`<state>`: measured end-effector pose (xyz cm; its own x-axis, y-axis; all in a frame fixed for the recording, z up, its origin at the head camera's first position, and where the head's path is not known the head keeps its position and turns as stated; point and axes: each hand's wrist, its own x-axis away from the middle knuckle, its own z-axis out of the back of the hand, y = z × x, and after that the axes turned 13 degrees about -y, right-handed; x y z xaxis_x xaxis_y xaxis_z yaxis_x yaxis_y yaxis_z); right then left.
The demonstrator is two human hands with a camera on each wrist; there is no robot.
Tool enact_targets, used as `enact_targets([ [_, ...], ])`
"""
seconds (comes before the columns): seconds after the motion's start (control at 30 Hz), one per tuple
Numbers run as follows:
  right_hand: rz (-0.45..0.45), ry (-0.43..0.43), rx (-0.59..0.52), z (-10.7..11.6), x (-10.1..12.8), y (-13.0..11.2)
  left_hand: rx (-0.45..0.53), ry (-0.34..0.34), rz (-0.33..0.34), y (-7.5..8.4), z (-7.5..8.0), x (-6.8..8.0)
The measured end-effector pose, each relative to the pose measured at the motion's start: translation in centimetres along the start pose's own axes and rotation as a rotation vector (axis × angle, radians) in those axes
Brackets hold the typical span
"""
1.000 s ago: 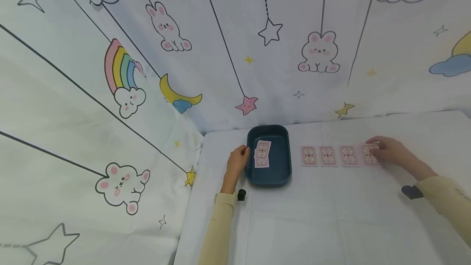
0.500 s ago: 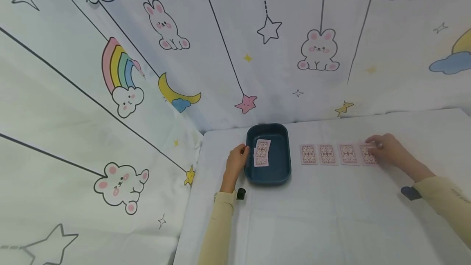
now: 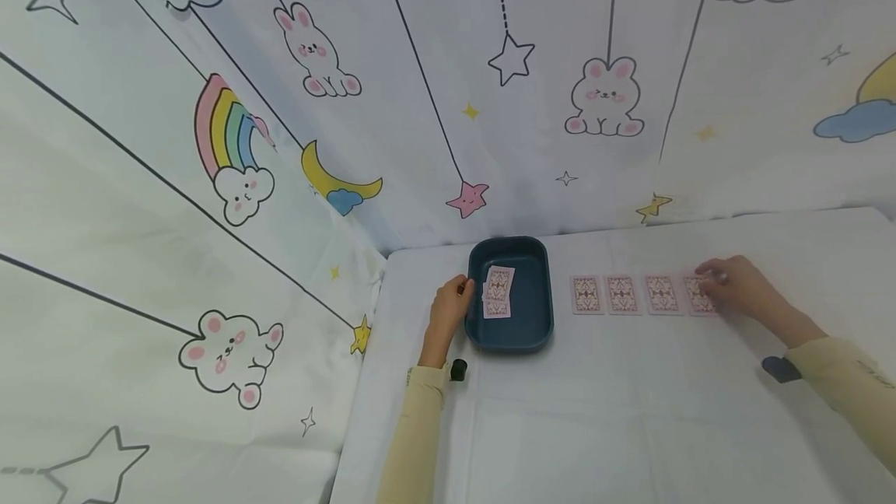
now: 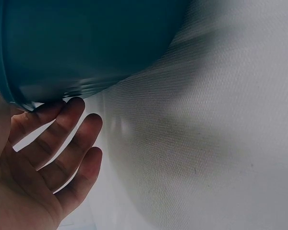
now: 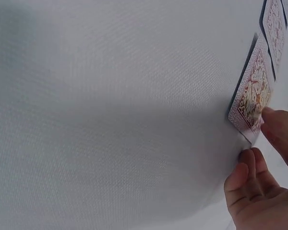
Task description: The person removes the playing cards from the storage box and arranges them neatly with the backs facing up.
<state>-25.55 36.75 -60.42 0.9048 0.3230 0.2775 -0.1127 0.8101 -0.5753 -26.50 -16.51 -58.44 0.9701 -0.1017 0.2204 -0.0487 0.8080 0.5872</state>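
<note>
On the left, a dark teal tray (image 3: pixel 533 309) holds a few overlapping playing cards (image 3: pixel 498 286). My left hand (image 3: pixel 449 311) grips the tray's left rim; the left wrist view has its fingers (image 4: pixel 67 120) against the outer wall, the thumb mostly hidden. Right of the tray, several face-down playing cards (image 3: pixel 623 295) with red-patterned backs lie in a row. At the row's right end, my right hand (image 3: pixel 747 288) pinches the last playing card (image 5: pixel 253 96), its thumb on the patterned back and its other fingers curled at the card's edge.
A white cloth covers the table (image 3: pixel 560 426). A small black object (image 3: pixel 458 369) shows beside the left wrist, and a dark blue one (image 3: pixel 780 369) by the right cuff. Behind the table hangs a curtain (image 3: pixel 420 99) printed with bunnies and stars.
The view shifts very slightly. Both hands, the tray and the cards stay where they were.
</note>
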Motion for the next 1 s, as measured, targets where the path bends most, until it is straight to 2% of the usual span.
enact_targets([
  [0.1,-0.036,0.008,-0.02,0.0,0.0,0.5,-0.002,0.0,-0.005,0.0,0.0,0.0],
  [0.23,-0.066,0.06,-0.034,0.2,0.1,0.7,0.003,0.001,-0.013,0.1,0.2,0.1],
  [0.4,-0.051,0.109,-0.017,0.8,0.3,-0.6,0.012,-0.002,-0.008,0.3,0.3,0.3],
  [0.8,-0.013,-0.012,-0.067,0.8,-1.3,-5.9,0.015,-0.011,0.012,0.1,0.1,0.1],
  [1.0,0.057,-0.015,-0.056,0.1,-2.8,-8.8,0.022,-0.008,0.002,0.2,0.2,0.2],
])
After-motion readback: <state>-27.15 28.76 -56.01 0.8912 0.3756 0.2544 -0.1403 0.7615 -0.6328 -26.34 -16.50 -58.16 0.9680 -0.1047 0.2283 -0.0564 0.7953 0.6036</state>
